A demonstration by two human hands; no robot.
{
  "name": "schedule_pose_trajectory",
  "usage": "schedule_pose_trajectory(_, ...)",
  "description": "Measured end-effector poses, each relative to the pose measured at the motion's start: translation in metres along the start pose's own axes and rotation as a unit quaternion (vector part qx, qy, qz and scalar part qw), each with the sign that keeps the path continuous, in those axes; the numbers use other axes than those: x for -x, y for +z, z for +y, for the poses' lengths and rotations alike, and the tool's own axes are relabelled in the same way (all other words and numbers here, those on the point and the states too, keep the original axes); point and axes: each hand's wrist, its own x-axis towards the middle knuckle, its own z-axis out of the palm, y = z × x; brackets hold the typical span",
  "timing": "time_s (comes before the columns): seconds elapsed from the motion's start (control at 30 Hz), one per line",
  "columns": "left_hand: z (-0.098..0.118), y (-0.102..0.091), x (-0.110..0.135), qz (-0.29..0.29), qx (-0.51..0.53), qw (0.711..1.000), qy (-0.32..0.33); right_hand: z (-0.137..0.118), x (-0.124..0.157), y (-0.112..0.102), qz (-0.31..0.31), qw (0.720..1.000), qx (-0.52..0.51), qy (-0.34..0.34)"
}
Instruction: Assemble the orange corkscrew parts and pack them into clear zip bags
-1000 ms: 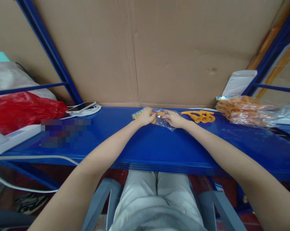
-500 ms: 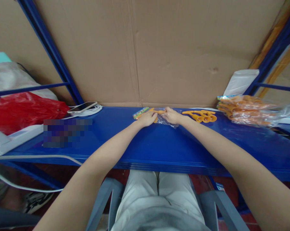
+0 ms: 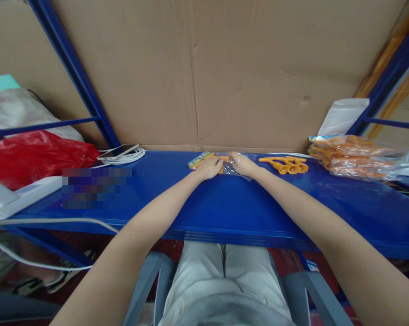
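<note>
A clear plastic bag [image 3: 229, 169] with a colourful header card [image 3: 195, 162] lies flat near the back of the blue table. Inside it shows part of an orange plastic toy horn [image 3: 224, 158]. Across the bag's left part, beside the card, rests my left hand [image 3: 210, 168], its fingers closed on the bag and the horn within. My right hand [image 3: 244, 164] grips the bag towards its right end, fingers bent over the plastic. Both sets of fingertips are partly hidden. Just right of that hand lies a loose orange toy horn [image 3: 287, 165] with three bells.
Several bagged orange horns [image 3: 350, 156] are piled at the right. On the left are a red plastic bag [image 3: 45, 154], a phone [image 3: 119, 151] on a coiled white cable [image 3: 131, 156] and a white box [image 3: 38, 192]. A cardboard wall [image 3: 238, 90] closes off the table's back.
My right hand's fingers have shifted slightly over the plastic, while my left hand stays on the bag. At lower left, another person's shoes have come further into view.
</note>
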Motion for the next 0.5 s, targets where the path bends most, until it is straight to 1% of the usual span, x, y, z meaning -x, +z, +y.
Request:
schedule_pose_trajectory(0.07, 0.001, -0.001, 0.001, -0.005, -0.006, 1.0, -0.003, -0.002, 0.004, -0.004, -0.004, 1.0, 0.02, 0.003)
schedule_pose_trajectory(0.2, 0.004, -0.003, 0.002, -0.007, -0.005, 1.0, 0.001, -0.001, 0.01, -0.012, -0.004, 0.998, 0.047, -0.039)
schedule_pose_trajectory(0.33, 0.006, -0.004, 0.004, -0.008, 0.001, 1.0, 0.0, 0.001, 0.013, -0.019, -0.018, 0.996, 0.061, -0.058)
schedule_pose_trajectory(0.4, 0.007, -0.004, 0.005, -0.013, -0.004, 1.0, -0.007, 0.002, 0.012, -0.02, -0.02, 0.996, 0.061, -0.057)
schedule_pose_trajectory(0.5, 0.008, -0.005, 0.006, -0.023, -0.016, 0.999, -0.018, 0.006, 0.01, -0.014, -0.027, 0.996, 0.066, -0.048)
